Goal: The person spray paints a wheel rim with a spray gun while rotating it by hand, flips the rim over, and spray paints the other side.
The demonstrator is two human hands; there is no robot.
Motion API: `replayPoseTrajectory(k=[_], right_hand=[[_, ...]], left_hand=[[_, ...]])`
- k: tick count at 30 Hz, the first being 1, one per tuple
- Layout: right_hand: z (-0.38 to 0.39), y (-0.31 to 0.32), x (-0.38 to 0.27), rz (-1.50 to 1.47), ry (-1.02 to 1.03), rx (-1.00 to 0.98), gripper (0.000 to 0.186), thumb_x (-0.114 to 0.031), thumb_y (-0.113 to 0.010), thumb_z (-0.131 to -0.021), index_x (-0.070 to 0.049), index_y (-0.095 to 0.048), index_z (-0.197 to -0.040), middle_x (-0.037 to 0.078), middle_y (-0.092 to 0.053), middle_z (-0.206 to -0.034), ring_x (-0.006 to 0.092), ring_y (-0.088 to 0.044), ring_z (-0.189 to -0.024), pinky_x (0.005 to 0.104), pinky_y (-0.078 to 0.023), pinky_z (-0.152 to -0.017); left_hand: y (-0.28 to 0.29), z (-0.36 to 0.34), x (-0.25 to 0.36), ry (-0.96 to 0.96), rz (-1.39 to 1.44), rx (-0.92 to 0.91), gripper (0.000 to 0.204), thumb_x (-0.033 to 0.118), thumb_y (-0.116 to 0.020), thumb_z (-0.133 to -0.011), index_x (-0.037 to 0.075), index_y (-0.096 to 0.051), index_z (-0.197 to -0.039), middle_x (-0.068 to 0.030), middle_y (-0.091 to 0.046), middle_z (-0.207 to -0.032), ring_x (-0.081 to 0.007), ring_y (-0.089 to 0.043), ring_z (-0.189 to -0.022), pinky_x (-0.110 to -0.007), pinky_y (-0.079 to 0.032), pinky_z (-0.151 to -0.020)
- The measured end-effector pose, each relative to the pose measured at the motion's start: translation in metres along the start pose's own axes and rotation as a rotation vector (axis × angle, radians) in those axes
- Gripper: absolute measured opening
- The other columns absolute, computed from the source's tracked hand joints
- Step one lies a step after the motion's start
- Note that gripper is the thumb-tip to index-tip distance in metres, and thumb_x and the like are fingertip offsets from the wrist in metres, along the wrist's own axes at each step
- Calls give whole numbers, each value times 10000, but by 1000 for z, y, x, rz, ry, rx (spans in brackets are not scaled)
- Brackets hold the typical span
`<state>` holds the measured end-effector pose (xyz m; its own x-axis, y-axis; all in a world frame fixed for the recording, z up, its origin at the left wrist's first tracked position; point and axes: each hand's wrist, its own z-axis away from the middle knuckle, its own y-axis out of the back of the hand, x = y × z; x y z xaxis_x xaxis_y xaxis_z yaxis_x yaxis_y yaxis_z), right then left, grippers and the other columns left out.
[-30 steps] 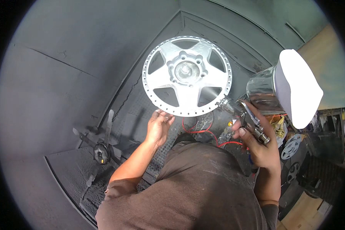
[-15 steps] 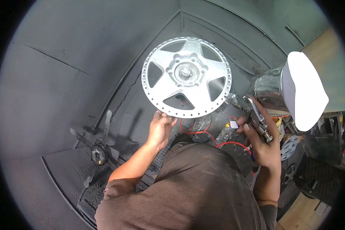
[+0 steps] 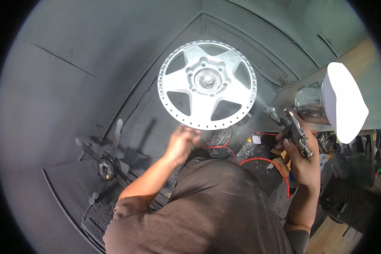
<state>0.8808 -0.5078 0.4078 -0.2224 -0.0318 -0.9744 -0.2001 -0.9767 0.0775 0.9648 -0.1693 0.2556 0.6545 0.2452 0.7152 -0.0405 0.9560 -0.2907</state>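
Observation:
A silver five-spoke wheel rim (image 3: 202, 108) with small holes round its edge faces me in the middle of the view. My left hand (image 3: 183, 142) is at the rim's near edge; its fingers are smeared by motion, so their grip is unclear. Closed around a metal spray gun (image 3: 298, 134), my right hand (image 3: 305, 163) is to the right of the rim. The nozzle points at the rim's right edge, apart from it, with a faint pale mist between them. A metal cup (image 3: 310, 103) under a white cover (image 3: 345, 103) sits on the gun.
A red hose (image 3: 264, 159) loops across the floor behind my right hand. At the lower left stands a dark stand with several arms (image 3: 108, 168). Grey booth walls (image 3: 72, 51) rise on the left and at the back. Clutter (image 3: 355, 169) fills the right side.
The wheel rim has turned, with its spokes now in different places. My right hand and the spray gun have moved right, away from the rim. My left hand has shifted slightly and is blurred.

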Motion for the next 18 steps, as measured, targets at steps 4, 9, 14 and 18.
replayPoseTrajectory(k=[4,9,14,18], right_hand=[[-1,24,-12,-13,-109,-97,602,27,-601,-855,-39,-514,-1447,51,-665,-972,104,-608,-840,229,-482,-721],[-15,28,-17,-164,-59,-157,583,25,-598,-870,-28,-514,-1445,63,-663,-988,120,-614,-909,249,-502,-773],[-36,64,-23,-52,-33,-19,586,31,-597,-865,-2,-505,-1443,71,-664,-1000,137,-621,-929,282,-511,-817],[-47,91,-16,-140,-51,-59,596,43,-607,-851,15,-500,-1437,94,-673,-1024,151,-628,-931,301,-514,-838]], left_hand=[[-20,-21,43,-294,6,109,426,-6,-499,-811,47,-480,-1234,-40,-553,-1131,-189,-543,-1088,-424,-420,-996],[-50,-29,20,-129,-25,67,473,13,-491,-830,41,-446,-1300,-26,-533,-1178,-166,-526,-1094,-413,-407,-1001],[-109,-25,-3,-76,24,-29,496,2,-493,-839,18,-418,-1330,-83,-497,-1276,-240,-515,-1198,-426,-418,-1039],[-149,-39,-29,56,-62,-99,562,-17,-508,-852,-8,-364,-1395,-137,-470,-1361,-247,-516,-1253,-389,-460,-1027]])
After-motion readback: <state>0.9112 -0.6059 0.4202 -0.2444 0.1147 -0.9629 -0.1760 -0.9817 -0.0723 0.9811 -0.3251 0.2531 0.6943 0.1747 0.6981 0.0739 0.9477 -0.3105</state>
